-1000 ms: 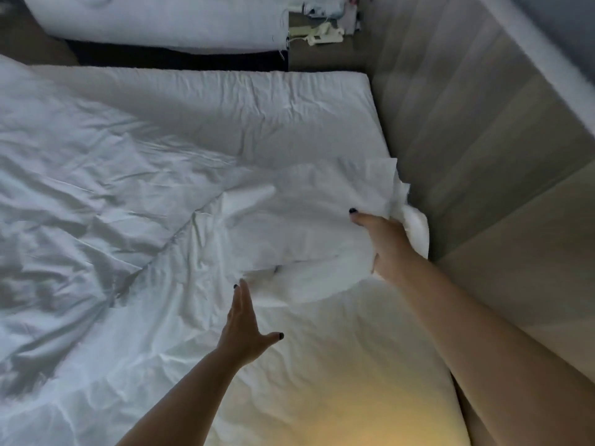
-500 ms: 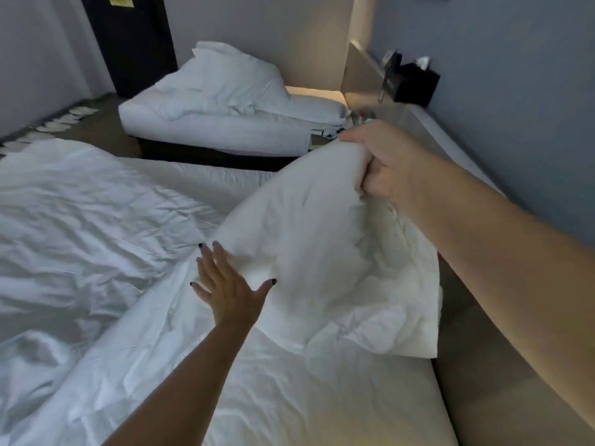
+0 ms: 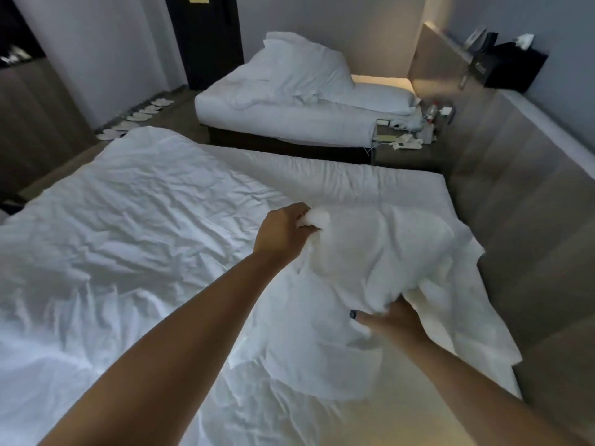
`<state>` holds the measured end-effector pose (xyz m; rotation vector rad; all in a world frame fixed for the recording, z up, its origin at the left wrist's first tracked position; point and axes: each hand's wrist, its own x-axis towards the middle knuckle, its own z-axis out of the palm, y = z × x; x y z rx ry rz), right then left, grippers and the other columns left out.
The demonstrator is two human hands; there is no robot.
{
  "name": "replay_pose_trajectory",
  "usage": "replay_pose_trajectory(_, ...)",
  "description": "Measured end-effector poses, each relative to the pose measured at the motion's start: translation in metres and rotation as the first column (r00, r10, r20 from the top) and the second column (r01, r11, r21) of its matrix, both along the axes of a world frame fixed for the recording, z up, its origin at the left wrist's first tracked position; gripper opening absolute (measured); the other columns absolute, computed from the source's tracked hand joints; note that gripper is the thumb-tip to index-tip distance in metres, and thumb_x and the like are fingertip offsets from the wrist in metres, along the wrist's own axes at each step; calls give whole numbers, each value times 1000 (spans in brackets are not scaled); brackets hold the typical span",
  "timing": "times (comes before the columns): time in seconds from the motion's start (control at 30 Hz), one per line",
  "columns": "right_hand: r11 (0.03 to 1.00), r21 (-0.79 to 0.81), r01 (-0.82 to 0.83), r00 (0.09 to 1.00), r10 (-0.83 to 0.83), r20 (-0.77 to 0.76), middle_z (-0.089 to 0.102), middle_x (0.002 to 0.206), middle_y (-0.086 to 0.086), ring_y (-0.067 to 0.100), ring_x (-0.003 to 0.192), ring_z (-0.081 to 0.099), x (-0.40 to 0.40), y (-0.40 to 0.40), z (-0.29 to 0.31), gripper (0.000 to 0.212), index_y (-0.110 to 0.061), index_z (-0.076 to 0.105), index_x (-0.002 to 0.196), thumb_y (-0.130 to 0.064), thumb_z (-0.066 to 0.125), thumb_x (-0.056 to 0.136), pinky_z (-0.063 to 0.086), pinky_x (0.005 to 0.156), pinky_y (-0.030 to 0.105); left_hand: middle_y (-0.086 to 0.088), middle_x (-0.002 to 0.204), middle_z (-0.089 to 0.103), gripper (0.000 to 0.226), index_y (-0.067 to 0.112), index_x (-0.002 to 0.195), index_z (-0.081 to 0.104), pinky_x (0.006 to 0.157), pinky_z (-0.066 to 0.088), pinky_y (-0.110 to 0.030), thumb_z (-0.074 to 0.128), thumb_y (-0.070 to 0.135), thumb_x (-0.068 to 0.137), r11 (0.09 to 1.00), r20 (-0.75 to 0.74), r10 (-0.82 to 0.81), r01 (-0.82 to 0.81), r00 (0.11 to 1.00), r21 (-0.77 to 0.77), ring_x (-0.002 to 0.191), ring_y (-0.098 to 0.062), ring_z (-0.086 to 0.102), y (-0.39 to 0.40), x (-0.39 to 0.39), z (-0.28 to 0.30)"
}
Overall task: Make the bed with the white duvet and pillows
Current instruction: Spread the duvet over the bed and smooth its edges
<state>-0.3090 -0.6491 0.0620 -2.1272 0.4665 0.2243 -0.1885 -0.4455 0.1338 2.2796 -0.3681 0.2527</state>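
A white pillow [image 3: 380, 262] in a loose, wrinkled case lies at the right side of the near bed [image 3: 354, 181], by the headboard end. My left hand [image 3: 283, 233] grips a bunched corner of it on its far left side. My right hand [image 3: 392, 320] holds the near edge from below, its fingers tucked into the fabric with the thumb showing. The white duvet [image 3: 145, 239] lies crumpled across the left and middle of the bed. A strip of bare sheet shows along the far edge.
A wooden headboard panel [image 3: 521, 226] runs along the right. Beyond the near bed stands a second bed [image 3: 283, 123] with heaped bedding and a pillow [image 3: 380, 98]. A cluttered nightstand [image 3: 409, 146] sits between them. Slippers [image 3: 138, 117] line the floor at the far left.
My right hand has lowered the pillow from held high down onto the bed. My left hand, open before, now grips the pillow's far corner.
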Motion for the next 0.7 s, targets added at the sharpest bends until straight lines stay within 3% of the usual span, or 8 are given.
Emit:
replay_pose_trajectory(0.03, 1000, 1, 13, 997, -13, -76, 71, 90, 1, 16, 96, 67, -7, 7, -12, 29, -11, 69, 95, -32, 80, 78, 42, 80, 23, 6, 74, 67, 9, 16, 87, 69, 62, 45, -27, 74, 19, 80, 999, 7, -39, 39, 999, 3, 68, -12, 59, 0, -2, 1)
replay_pose_trajectory(0.1, 998, 44, -42, 968, 51, -245, 61, 58, -4, 6, 57, 63, -7, 23, -12, 36, -13, 61, 61, -25, 59, 94, 43, 59, 19, 2, 80, 73, 10, 14, 90, 73, 66, 51, -26, 73, 16, 81, 995, 17, -90, 90, 996, -43, 73, -11, 66, 0, -8, -1)
replay_pose_trajectory(0.17, 990, 37, -137, 940, 142, -309, 49, 60, -8, 7, 51, 47, 4, 42, 3, 40, -17, 53, 59, -30, 48, 97, 37, 56, 18, 2, 86, 75, 7, 12, 92, 74, 71, 51, -17, 69, 14, 87, 986, 12, -51, 52, 999, -159, 80, -6, 68, 7, -15, -7)
replay_pose_trajectory(0.23, 986, 82, -144, 988, 148, -44, 45, 50, -7, 14, 49, 40, 20, 62, 29, 38, -19, 53, 53, -35, 48, 88, 38, 60, 34, 4, 82, 74, 9, 17, 89, 71, 74, 53, -18, 64, 15, 92, 952, -92, 58, -83, 994, -294, 76, -5, 70, 23, -22, -16)
replay_pose_trajectory(0.3, 955, 293, 49, 976, -107, 187, 50, 48, 0, 18, 45, 45, 30, 71, 68, 28, -18, 59, 56, -23, 59, 84, 38, 56, 33, 7, 77, 72, 11, 26, 88, 65, 77, 55, -27, 59, 20, 95, 890, -257, 147, -241, 955, -387, 75, -12, 72, 44, -36, -39)
replay_pose_trajectory(0.43, 615, 756, 224, 870, -476, 130, 64, 64, 4, 18, 55, 60, 57, 39, 145, 4, -12, 66, 81, -15, 63, 82, 48, 61, 25, 12, 77, 70, 14, 21, 98, 61, 84, 53, -36, 51, 15, 91, 776, -617, 342, -583, 708, -239, 90, -20, 69, 83, -90, -113)
replay_pose_trajectory(0.57, 493, 865, 96, 862, -476, 176, 61, 69, 2, 14, 58, 59, 70, 23, 179, 22, -15, 57, 75, -18, 46, 94, 48, 65, 23, -5, 85, 70, 21, 10, 91, 62, 70, 48, -30, 49, 24, 102, 662, -914, -1, -684, 406, -305, 78, -18, 62, 83, -128, -133)
replay_pose_trajectory(0.7, 404, 913, 49, 864, -477, 164, 45, 55, -4, 7, 46, 45, 75, 30, 199, 31, -17, 47, 64, -18, 47, 95, 44, 58, 19, -15, 110, 68, 35, 13, 112, 65, 87, 55, -45, 58, 43, 95, 568, -858, -413, -650, 306, -506, 102, -32, 66, 54, -143, -115)
